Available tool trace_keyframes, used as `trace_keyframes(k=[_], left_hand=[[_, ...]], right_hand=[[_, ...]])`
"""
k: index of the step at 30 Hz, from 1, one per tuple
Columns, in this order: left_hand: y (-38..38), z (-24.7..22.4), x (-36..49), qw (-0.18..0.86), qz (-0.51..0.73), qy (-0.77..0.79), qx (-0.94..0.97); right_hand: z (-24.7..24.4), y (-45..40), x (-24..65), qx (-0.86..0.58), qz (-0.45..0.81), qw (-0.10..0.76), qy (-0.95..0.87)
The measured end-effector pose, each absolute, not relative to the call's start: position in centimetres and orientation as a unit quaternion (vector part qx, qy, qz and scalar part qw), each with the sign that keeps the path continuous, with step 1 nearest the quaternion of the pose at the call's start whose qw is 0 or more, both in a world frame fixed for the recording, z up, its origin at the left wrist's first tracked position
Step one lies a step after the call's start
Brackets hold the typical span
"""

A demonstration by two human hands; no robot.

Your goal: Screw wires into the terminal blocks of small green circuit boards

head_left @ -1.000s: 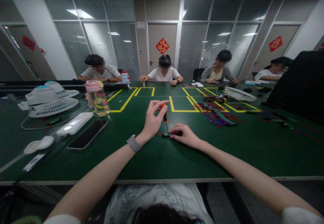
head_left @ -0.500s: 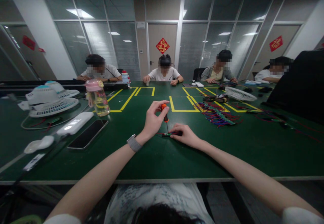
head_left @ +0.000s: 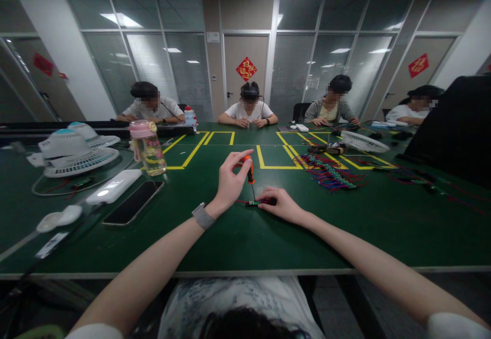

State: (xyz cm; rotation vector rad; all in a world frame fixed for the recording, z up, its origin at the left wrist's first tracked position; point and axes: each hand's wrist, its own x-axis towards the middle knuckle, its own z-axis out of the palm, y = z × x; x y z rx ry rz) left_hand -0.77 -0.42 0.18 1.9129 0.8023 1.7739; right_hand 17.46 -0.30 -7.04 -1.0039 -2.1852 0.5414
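Evidently for steadiness, the right grip (head_left: 282, 205) pinches the right end of one circuit board (head_left: 252, 204), lying in from the near edge of the surface (head_left: 249, 244); the left grip (head_left: 232, 179) pinches one screwdriver (head_left: 250, 176) by its handle, slightly tilted, presumably so the tip bears on the board. Toward the surface's left edge are one phone (head_left: 133, 204), one bottle (head_left: 147, 151) and two fans (head_left: 80, 163).

The right hand (head_left: 283, 206) partly hides the small circuit board (head_left: 252, 204); the right edge crops a black panel (head_left: 456, 129).
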Motion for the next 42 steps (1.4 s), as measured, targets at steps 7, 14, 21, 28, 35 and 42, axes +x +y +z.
trace_keyframes(k=[7,14,21,28,35,42], left_hand=[[-0.35,0.11,-0.80,0.205,0.638,0.287,0.685],[-0.10,-0.03,-0.89,0.214,0.645,0.271,0.682],[-0.05,-0.19,-0.80,0.200,0.640,0.287,0.685],[-0.49,0.16,-0.56,0.243,0.608,0.247,0.714],[-0.44,0.00,-0.61,0.190,0.623,0.273,0.708],[-0.45,-0.06,-0.44,0.257,0.616,0.255,0.700]], right_hand=[[-6.92,-0.41,17.43,-0.384,0.204,0.330,-0.838],[-7.11,-0.22,17.45,-0.381,0.202,0.330,-0.840],[-7.18,-0.20,17.45,-0.378,0.202,0.338,-0.838],[-7.08,-0.25,17.45,-0.378,0.196,0.334,-0.841],[-7.06,-0.33,17.40,-0.382,0.203,0.335,-0.837],[-7.06,-0.40,17.41,-0.378,0.185,0.332,-0.844]])
